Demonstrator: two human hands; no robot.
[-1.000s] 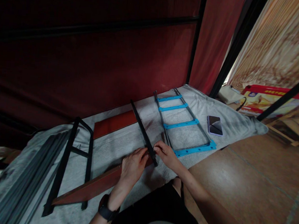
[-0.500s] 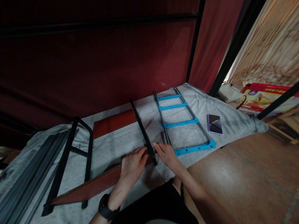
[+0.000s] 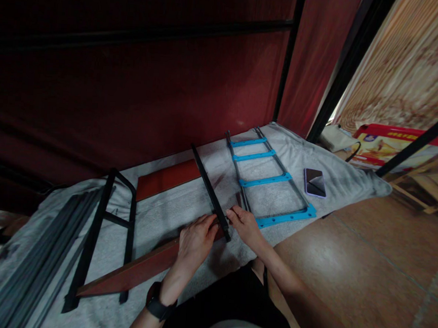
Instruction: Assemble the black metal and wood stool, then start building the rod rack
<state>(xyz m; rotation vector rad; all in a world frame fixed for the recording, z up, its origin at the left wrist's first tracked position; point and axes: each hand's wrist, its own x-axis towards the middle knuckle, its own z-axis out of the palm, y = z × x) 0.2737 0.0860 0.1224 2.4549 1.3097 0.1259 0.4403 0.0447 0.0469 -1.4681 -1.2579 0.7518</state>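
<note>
Left hand [image 3: 194, 242] lies flat, fingers spread, on the near end of a reddish-brown wooden board [image 3: 138, 270], fingertips against a black metal bar [image 3: 210, 193]. Right hand [image 3: 245, 225] pinches the bar's near end from the other side, fingers narrow. The bar is slim, matte and straight, lying across the board on a grey cloth [image 3: 164, 215]. Just right lies a grey frame with blue cross-plates [image 3: 266, 179]; beyond it, a smartphone [image 3: 315, 182]. Left: a black tubular frame [image 3: 104, 226].

Black bar [image 3: 210, 193], red-brown board [image 3: 138, 270], grey blanket [image 3: 164, 215], blue-runged frame [image 3: 266, 179]
</note>
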